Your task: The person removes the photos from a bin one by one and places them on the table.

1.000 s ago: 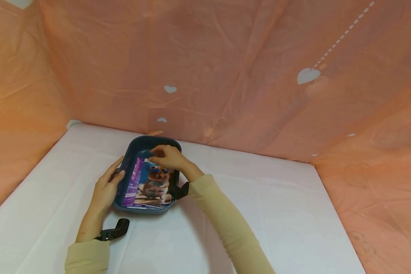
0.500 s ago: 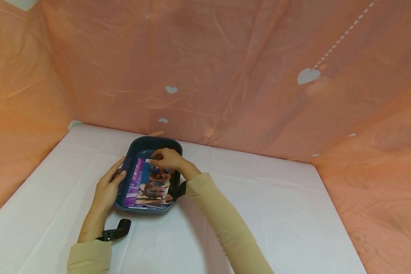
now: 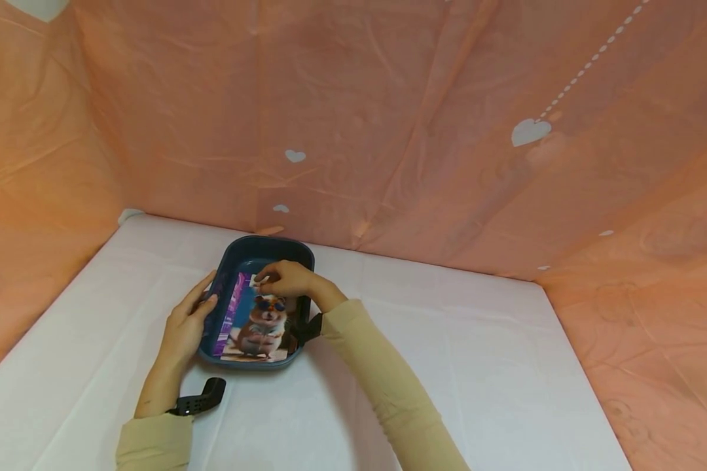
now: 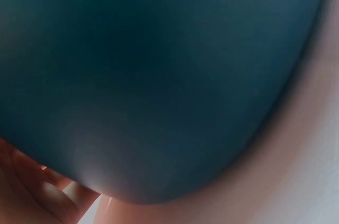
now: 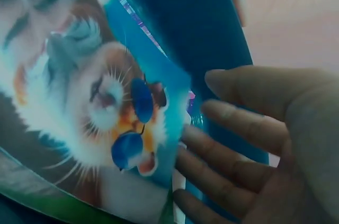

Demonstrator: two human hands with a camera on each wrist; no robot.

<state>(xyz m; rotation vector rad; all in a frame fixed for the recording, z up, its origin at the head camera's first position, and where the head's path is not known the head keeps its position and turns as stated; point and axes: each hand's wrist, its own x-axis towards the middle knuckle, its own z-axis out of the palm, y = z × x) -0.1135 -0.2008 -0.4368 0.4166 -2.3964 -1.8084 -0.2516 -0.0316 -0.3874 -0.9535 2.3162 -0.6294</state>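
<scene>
A dark blue plastic tray (image 3: 246, 252) stands on the table at left, holding a stack of picture cards. The top card (image 3: 259, 330) shows a furry animal in blue sunglasses; a purple card (image 3: 230, 314) peeks out along its left side. My left hand (image 3: 181, 327) grips the tray's left wall, thumb at the rim. In the left wrist view, the tray's blurred outside (image 4: 159, 75) hides most of that hand. My right hand (image 3: 291, 280) is inside the tray, its fingertips against the top card's far edge. The right wrist view shows loosely extended fingers (image 5: 228, 166), with the thumb apart from the card.
A white cloth covers the table (image 3: 448, 353) and extends to the right of the tray. An orange-pink sheet (image 3: 389, 131) with white hearts hangs behind and at both sides. The tray stands near the back edge.
The top card has shifted slightly left over the purple card and toward the near end. My right hand has lowered a little with it. My left hand stays on the tray.
</scene>
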